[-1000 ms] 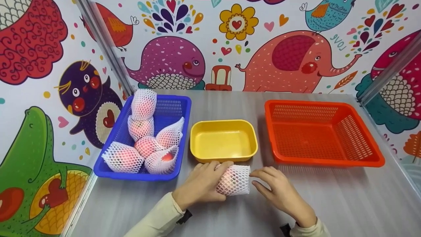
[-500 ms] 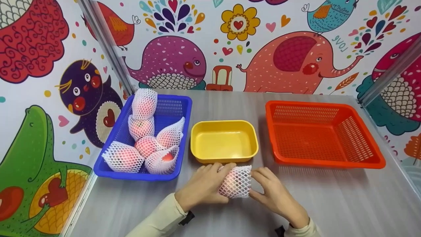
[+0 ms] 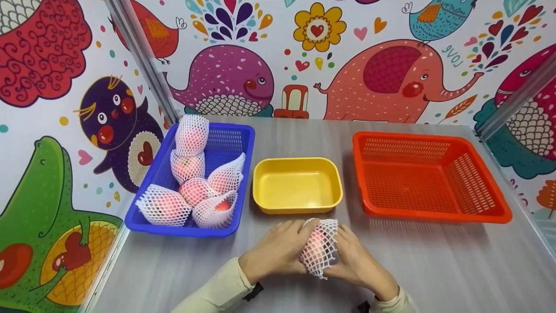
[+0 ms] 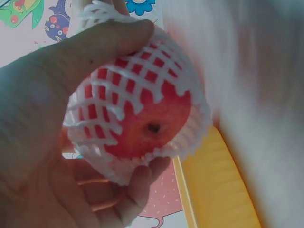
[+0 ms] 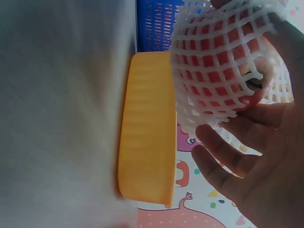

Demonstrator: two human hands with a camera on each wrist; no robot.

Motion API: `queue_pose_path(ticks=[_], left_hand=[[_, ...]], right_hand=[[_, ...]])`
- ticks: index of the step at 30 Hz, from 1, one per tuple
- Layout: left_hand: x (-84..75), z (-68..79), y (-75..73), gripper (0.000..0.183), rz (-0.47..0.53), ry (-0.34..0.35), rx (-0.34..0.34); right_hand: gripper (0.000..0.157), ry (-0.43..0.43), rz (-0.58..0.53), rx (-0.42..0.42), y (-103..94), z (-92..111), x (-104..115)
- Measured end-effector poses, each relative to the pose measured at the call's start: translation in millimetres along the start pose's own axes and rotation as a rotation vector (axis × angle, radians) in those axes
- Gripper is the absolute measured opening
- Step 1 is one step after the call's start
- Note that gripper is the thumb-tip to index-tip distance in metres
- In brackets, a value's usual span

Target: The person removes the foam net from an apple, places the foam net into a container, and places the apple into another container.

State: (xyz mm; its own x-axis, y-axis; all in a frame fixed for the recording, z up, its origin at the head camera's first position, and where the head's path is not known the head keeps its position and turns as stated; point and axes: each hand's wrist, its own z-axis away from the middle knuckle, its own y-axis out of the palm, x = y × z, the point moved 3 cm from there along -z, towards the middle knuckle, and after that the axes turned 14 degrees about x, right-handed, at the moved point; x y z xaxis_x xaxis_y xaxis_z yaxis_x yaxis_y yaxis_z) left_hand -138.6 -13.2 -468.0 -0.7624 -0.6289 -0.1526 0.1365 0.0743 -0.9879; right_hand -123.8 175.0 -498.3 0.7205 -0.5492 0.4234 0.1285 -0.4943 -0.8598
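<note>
In the head view my left hand (image 3: 278, 248) grips a red apple (image 4: 151, 135) in a white foam net sleeve (image 3: 320, 252), in front of the yellow tub. The left wrist view shows the apple's bare end with a dark dimple, framed by the sleeve's edge, with my thumb across the top and fingers beneath. My right hand (image 3: 359, 263) holds the sleeve's right-hand end, which is stretched wide. Up close in the right wrist view, its thumb and fingers are at the net's edge, and the apple's stem end shows through the opening. Some fingertips are hidden.
A blue basket (image 3: 182, 231) on the left holds several red fruits in foam nets. The yellow tub (image 3: 297, 210) stands in the middle, with nothing visible inside. On the right is a red basket (image 3: 434, 216). Printed walls (image 3: 278, 52) enclose the grey table (image 3: 456, 269).
My right hand has moved left onto the sleeve's end and now spreads it. The net's lower edge hangs further down, and the left hand has shifted slightly right with the apple.
</note>
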Motion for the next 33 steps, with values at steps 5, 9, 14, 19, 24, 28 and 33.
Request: queue_pose_path(ticks=[5, 9, 14, 19, 24, 28, 33], left_hand=[[2.5, 2.5, 1.4, 0.105, 0.029, -0.002, 0.042], [7.4, 5.8, 0.2, 0.096, 0.072, 0.006, 0.032], [13.6, 8.1, -3.7, 0.071, 0.104, 0.049, -0.047], [19.2, 9.5, -6.4, 0.036, 0.139, 0.055, -0.094], [26.0, 11.3, -7.9, 0.018, 0.125, 0.030, -0.080], [32.8, 12.3, -12.1, 0.019, 0.114, 0.003, -0.083], [45.2, 14.1, -27.4, 0.015, 0.139, -0.050, -0.113]], right_hand=[[0.077, 0.000, -0.004, -0.037, 0.1, 0, -3], [0.074, 0.034, -0.011, -0.064, -2.5, 3, -5], [0.071, 0.058, -0.013, -0.104, -6.6, 6, -8], [0.069, 0.061, -0.020, -0.133, -9.6, 8, -10], [0.077, 0.086, -0.033, -0.142, -13.5, 13, -9], [0.082, 0.112, -0.047, -0.124, -18.5, 16, -9], [0.084, 0.156, -0.052, -0.117, -27.4, 21, -12]])
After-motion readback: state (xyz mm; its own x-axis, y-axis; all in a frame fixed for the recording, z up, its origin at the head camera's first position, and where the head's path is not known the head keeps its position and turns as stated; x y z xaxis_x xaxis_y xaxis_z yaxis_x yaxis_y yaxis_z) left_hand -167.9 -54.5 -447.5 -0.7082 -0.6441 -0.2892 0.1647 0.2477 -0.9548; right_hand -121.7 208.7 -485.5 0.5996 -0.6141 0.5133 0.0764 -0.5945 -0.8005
